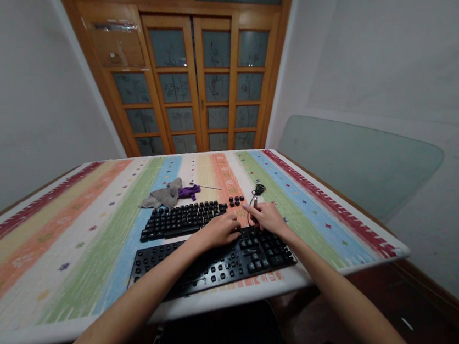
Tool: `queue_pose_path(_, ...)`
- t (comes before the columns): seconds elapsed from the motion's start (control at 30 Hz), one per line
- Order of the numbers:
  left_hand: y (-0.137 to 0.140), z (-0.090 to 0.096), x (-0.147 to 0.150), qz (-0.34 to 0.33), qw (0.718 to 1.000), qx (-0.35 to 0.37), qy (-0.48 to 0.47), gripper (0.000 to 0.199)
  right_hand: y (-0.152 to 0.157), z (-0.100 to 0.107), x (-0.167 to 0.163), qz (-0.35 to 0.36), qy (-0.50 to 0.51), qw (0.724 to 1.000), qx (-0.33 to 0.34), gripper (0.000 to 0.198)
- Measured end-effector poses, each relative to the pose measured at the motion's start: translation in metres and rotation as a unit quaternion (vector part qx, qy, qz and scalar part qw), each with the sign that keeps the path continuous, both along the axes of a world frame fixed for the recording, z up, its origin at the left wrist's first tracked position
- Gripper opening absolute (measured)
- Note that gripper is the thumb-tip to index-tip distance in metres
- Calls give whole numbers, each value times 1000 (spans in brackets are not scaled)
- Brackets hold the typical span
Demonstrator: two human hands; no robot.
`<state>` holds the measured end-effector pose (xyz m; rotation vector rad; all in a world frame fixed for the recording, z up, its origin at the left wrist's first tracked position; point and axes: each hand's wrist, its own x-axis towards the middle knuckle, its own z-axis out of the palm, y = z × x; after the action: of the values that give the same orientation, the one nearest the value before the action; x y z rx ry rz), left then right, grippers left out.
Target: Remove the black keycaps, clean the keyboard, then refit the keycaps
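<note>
Striped cloth [71, 278], kybd [219, 268] – L hand [224, 230], R hand [269, 218] over

A black keyboard [220, 263] (left side bare, right side capped) lies flat beside rows of keycaps [189, 216].

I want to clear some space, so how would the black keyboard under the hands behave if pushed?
The black keyboard is probably stiff, since its long body lies straight. Being low and wide, it seems unlikely to roll or tip. The striped cloth beneath might bunch up as it slides.
</note>
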<state>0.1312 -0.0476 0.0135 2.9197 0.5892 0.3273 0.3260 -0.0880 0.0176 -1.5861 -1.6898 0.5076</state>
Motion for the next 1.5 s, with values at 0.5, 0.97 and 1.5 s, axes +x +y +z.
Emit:
queue_pose_path(0.5, -8, 10, 22, -42, 991, -84, -92, 15, -26, 21, -1, -34, -39, 991, 127, 66)
queue_pose_path(0.97, 33, 18, 36, 47, 992, -30, -112, 12, -36, 12, 15, -61, 38, 992, 100, 59)
queue_pose_path(1.5, 73, -3, 70, 133, 987, 85, 24, 21, -61, 11, 17, -57, 41, 993, 96, 56)
